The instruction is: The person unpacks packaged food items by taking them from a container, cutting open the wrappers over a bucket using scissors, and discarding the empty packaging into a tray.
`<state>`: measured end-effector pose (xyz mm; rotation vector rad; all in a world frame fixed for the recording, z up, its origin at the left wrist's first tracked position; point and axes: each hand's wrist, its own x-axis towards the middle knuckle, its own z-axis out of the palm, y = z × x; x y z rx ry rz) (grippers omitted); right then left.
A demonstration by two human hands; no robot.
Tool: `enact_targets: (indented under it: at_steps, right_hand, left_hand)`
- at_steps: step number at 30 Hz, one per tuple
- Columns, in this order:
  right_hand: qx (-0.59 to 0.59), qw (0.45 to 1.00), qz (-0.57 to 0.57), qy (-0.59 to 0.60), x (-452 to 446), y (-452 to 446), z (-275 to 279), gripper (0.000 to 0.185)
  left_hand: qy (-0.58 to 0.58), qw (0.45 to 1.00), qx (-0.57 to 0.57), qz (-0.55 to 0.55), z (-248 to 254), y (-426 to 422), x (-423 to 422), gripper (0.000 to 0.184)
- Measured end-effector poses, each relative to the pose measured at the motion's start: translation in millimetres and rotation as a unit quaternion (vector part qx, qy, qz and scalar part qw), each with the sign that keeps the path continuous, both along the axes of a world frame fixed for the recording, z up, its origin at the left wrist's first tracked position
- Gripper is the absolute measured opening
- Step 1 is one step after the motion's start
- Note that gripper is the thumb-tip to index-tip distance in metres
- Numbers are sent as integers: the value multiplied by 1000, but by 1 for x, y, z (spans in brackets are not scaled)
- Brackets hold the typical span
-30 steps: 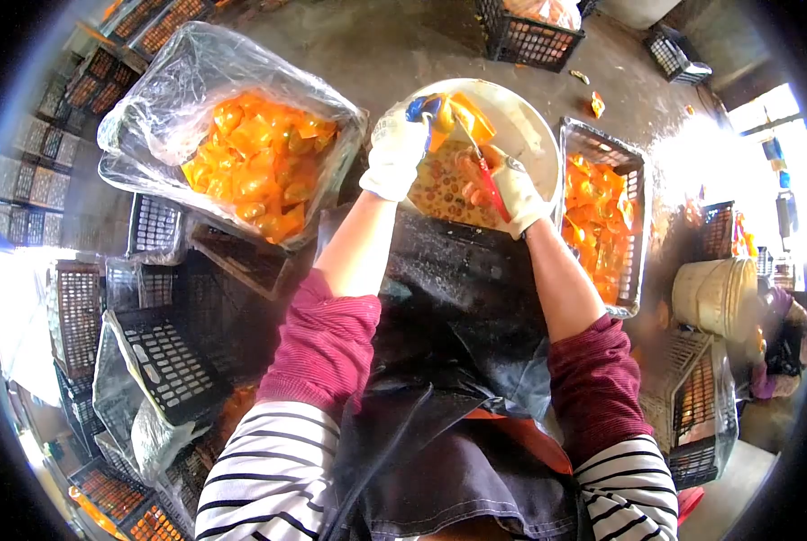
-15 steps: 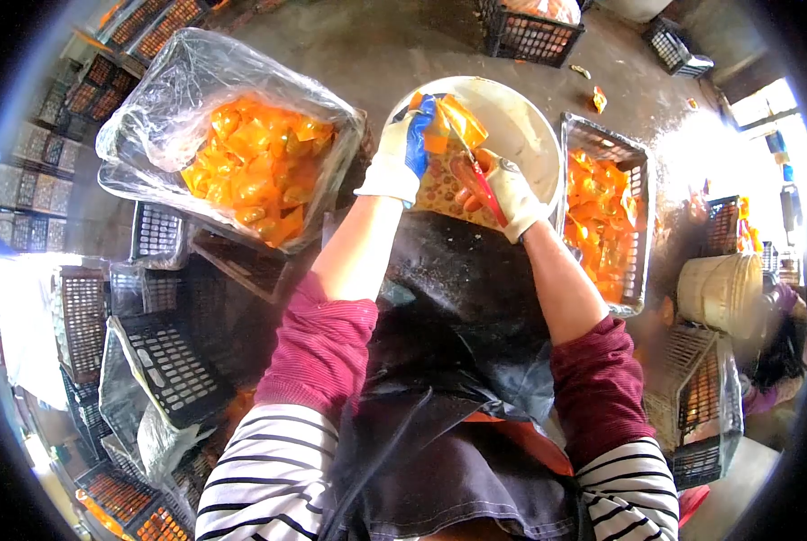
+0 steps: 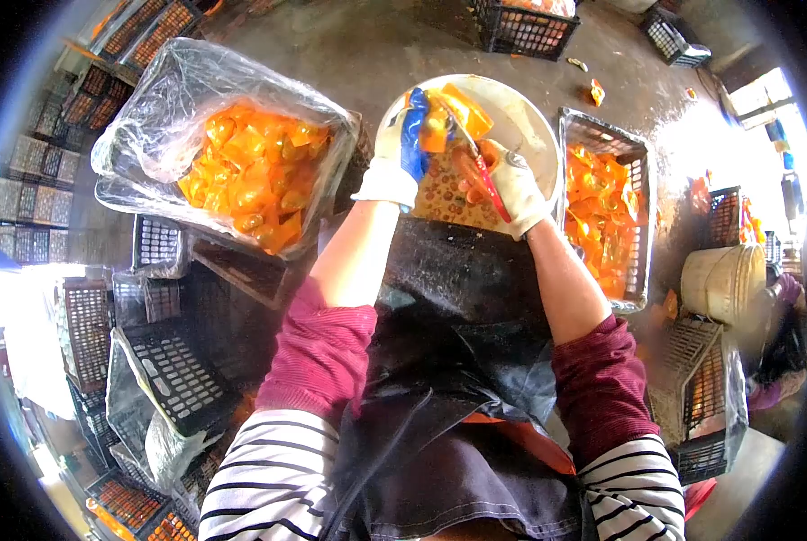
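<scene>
My left hand (image 3: 403, 153), in a white and blue glove, grips a shiny orange plastic packet (image 3: 466, 110) over a round white bucket (image 3: 537, 135). Red-handled scissors (image 3: 486, 185) are held in my right hand (image 3: 517, 191), which wears a white glove with bare fingers showing. The scissor blades point up and left against the packet; whether they are cutting into it I cannot tell. Below both hands, the bucket contains many small round orange pieces (image 3: 453, 200) in pale liquid.
Left of the bucket, a plastic-lined crate (image 3: 137, 167) holds a heap of orange packets (image 3: 252, 171). A black crate (image 3: 639, 225) with more orange packets stands close on the right. Farther right are a cream bucket (image 3: 717, 281) and a person's sleeve (image 3: 764, 395). Stacked crates (image 3: 88, 329) line the left.
Both hands remain over the bucket. The orange packet has turned slightly in my left hand, and the scissors have shifted a little with my right hand.
</scene>
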<state>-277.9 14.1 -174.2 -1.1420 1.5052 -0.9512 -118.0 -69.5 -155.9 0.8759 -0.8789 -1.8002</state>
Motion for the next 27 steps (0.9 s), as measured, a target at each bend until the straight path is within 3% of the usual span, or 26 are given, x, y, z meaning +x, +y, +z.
enact_targets:
  at_steps: [2, 3, 5, 6, 10, 12, 15, 16, 17, 18, 19, 20, 21, 22, 25, 27]
  right_hand:
    - [-41, 999, -19, 22, -1, -2, -5, 26]
    - [-62, 997, -27, 37, 0, -3, -6, 27]
    - [-16, 999, -30, -40, 1, -2, -6, 26]
    - [6, 996, -33, -78, 1, -2, -5, 26]
    - [-38, 999, -8, 19, -4, -5, -8, 28]
    - [-24, 974, -59, -216, -17, 0, 14, 28]
    - [-85, 888, -182, -414, -39, -2, -2, 39]
    - [-125, 854, -238, -444, -42, -1, -7, 44]
    - [-167, 813, -308, -465, -39, 7, 5, 48]
    - [-151, 777, -316, -524, -49, 12, 3, 54]
    - [-134, 736, -323, -580, -64, 16, -3, 61]
    - [-128, 710, -333, -607, -73, 17, -12, 61]
    - [-137, 705, -278, -638, -82, 19, -23, 60]
    - [-135, 710, -275, -634, -82, 18, -20, 58]
    - [-114, 730, -276, -615, -67, 14, -3, 48]
    - [-106, 737, -257, -617, -62, 10, -4, 47]
  left_hand:
    - [215, 965, 148, -5, 3, 4, -10, 31]
    - [201, 974, 106, -15, 0, 4, -9, 31]
    - [172, 984, 21, -36, -6, 3, -9, 31]
    - [136, 989, 57, -23, -5, 1, -9, 32]
    - [7, 996, -30, -81, -17, -11, -1, 41]
    - [12, 999, 21, -49, -5, -9, 9, 42]
    - [79, 997, 20, -4, -16, -18, 53, 39]
    - [351, 903, 232, -88, -35, -31, 81, 40]
    - [582, 688, 401, -165, -59, -48, 118, 42]
    - [535, 752, 354, -151, -56, -49, 146, 43]
    - [286, 941, 174, -50, -34, -35, 162, 45]
    - [-10, 998, 42, 37, -12, -17, 178, 46]
    - [-112, 987, 37, 106, -3, -7, 195, 47]
    - [-74, 977, 37, 196, -14, -11, 218, 34]
    - [-208, 940, -13, 270, -29, -29, 279, 34]
    - [-230, 937, -76, 251, -46, -51, 310, 34]
